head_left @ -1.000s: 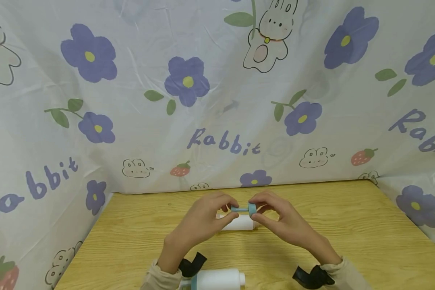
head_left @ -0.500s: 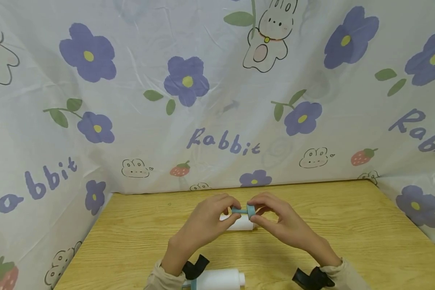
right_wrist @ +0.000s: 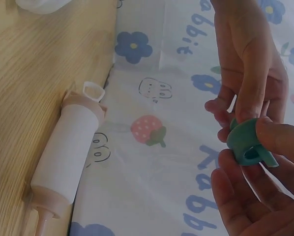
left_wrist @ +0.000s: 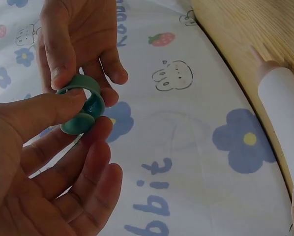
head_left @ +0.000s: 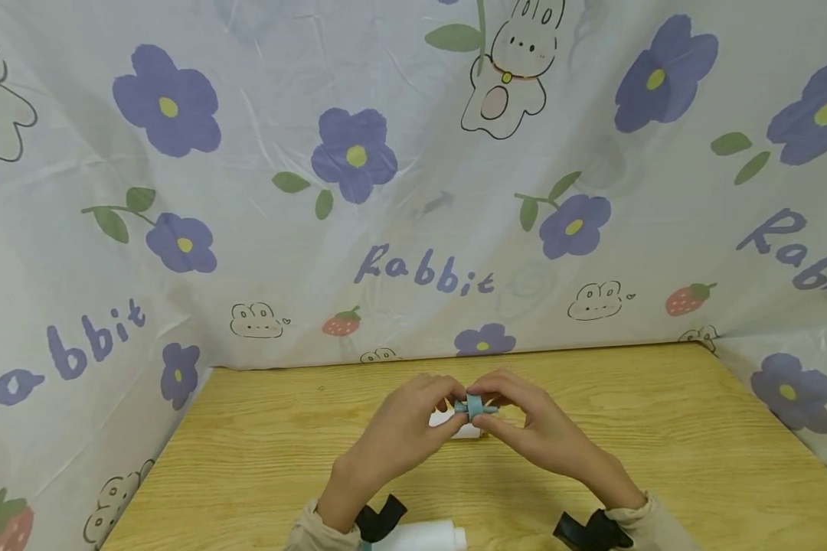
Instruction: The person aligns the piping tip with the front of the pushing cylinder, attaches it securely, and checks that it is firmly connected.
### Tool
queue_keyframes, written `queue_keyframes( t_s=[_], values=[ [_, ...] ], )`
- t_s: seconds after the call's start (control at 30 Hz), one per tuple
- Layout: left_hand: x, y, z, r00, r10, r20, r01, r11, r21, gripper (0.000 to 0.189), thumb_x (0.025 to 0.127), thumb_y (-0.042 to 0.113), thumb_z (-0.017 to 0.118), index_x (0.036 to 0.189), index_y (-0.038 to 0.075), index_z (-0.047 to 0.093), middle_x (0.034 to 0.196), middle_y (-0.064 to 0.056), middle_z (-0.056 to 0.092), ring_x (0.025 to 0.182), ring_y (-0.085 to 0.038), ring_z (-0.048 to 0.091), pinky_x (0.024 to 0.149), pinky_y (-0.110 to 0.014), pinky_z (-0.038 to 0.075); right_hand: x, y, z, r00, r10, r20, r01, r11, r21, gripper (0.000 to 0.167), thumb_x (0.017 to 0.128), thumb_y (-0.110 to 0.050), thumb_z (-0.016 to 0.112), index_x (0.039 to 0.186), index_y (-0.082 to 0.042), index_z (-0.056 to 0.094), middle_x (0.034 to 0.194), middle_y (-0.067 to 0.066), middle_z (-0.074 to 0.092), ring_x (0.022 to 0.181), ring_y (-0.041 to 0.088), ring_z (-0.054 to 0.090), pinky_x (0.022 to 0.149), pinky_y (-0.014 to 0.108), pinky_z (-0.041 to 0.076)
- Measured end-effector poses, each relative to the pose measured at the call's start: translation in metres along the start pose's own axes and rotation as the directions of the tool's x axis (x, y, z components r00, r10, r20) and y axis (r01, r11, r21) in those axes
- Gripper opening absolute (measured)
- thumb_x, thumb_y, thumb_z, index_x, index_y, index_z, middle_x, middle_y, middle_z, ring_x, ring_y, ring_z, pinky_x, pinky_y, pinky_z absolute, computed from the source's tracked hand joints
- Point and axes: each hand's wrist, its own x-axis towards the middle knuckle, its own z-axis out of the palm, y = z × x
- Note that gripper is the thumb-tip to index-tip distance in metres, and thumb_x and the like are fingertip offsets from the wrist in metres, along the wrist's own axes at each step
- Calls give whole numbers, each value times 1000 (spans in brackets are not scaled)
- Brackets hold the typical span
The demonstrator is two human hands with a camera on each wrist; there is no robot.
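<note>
Held up above the table, a small teal ring-shaped cap [head_left: 475, 408] sits between my two hands. My right hand [head_left: 540, 417] pinches the cap by its rim between thumb and fingers. With thumb and fingers my left hand [head_left: 410, 425] grips the teal rod's round end disc [left_wrist: 78, 124], which lies close to the cap's open side. The rod's thin tip [right_wrist: 268, 156] sticks out through a hole in the cap's other face. Behind the hands lies a white syringe-like barrel [right_wrist: 66, 155] with pinkish ends and a loop handle, partly hidden by them in the head view.
A second white barrel [head_left: 423, 537] with a teal end lies near the table's front edge, partly behind the left wrist. The wooden table [head_left: 661, 444] is bordered by a white cloth [head_left: 413, 214] printed with flowers and rabbits. Black straps [head_left: 593, 529] circle both wrists.
The left hand has moved right, towards the right hand. The teal rod has slid through the cap, so its tip now shows on the right side. The right hand has barely moved.
</note>
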Motion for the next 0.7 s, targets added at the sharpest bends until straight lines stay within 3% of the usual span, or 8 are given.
queue_keyframes(
  t_s=[0.2, 0.37, 0.53, 0.7],
  values=[
    [0, 2, 0, 998, -40, 48, 44, 995, -84, 20, 94, 18, 70, 113, 19, 64, 99, 5, 65, 88, -11, 60, 77, -24, 52, -1, -1, -4, 999, 21, -29, -21, 1000, -7, 34, 94, -7, 68, 125, -19, 62, 118, -3, 64, 105, 10, 63, 87, 29, 57],
    [3, 3, 3, 997, -26, 70, 38, 985, -168, 21, 99, 17, 64, 119, 19, 57, 100, 7, 66, 87, -5, 61, 78, -23, 53, -2, -3, -8, 999, 34, -38, -32, 999, 44, 35, 93, -4, 68, 126, -16, 62, 120, 2, 64, 106, 11, 63, 88, 29, 57],
    [3, 2, 5, 998, -24, 57, 35, 978, -206, 16, 98, 16, 64, 111, 19, 55, 91, 8, 67, 77, 0, 59, 70, -19, 52, -4, -5, -8, 999, 31, 32, -36, 988, 152, 32, 94, -1, 66, 125, -10, 63, 118, 6, 64, 107, 14, 62, 91, 30, 56],
    [3, 1, 4, 998, -20, 65, 34, 976, -213, 17, 96, 13, 66, 107, 21, 56, 91, 9, 66, 76, 0, 58, 69, -19, 52, -5, -7, -6, 997, 30, 72, -44, 981, 190, 30, 94, -3, 67, 123, -8, 63, 115, 8, 65, 108, 14, 63, 94, 32, 55]
  ],
)
